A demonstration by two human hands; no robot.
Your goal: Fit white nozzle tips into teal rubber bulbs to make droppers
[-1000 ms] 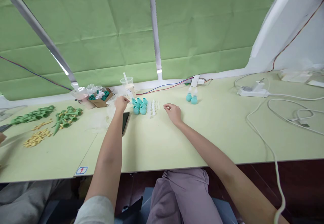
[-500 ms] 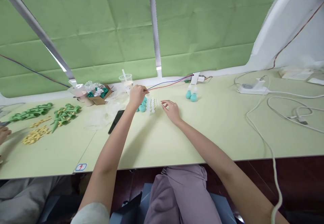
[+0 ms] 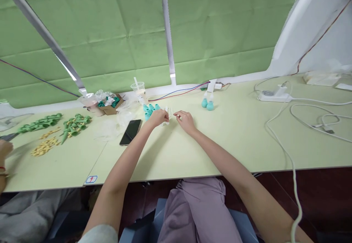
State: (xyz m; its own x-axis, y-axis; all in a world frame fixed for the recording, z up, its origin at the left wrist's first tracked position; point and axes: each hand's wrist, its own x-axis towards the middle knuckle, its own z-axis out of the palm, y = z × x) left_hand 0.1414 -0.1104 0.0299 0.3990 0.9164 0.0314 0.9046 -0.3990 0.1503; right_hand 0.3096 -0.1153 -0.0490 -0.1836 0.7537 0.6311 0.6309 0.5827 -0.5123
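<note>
My left hand [image 3: 160,117] is closed in a pinch over the left side of some small white pieces [image 3: 169,111] set in rows on the table; whatever is between its fingertips is too small to make out. Just right of these pieces, my right hand [image 3: 186,121] has thumb and forefinger drawn together, and anything held there cannot be told. Several turquoise hollow pieces [image 3: 150,109] stand behind and left of my left hand, partly covered by it. Two turquoise bulb-shaped pieces with whitish tops [image 3: 210,106] stand farther right, apart from both hands.
A black phone [image 3: 131,132] and crumpled clear plastic bags [image 3: 107,131] lie to the left. Behind them are a cardboard box [image 3: 111,108] and drink cups [image 3: 139,89]. Green parts [image 3: 75,125] and yellow pieces [image 3: 45,146] lie near another person's hand [image 3: 5,149]. White cables cross the right side.
My left hand has come down and right, from above the turquoise pieces to the white pieces, uncovering more turquoise pieces and the phone. My right hand has hardly moved.
</note>
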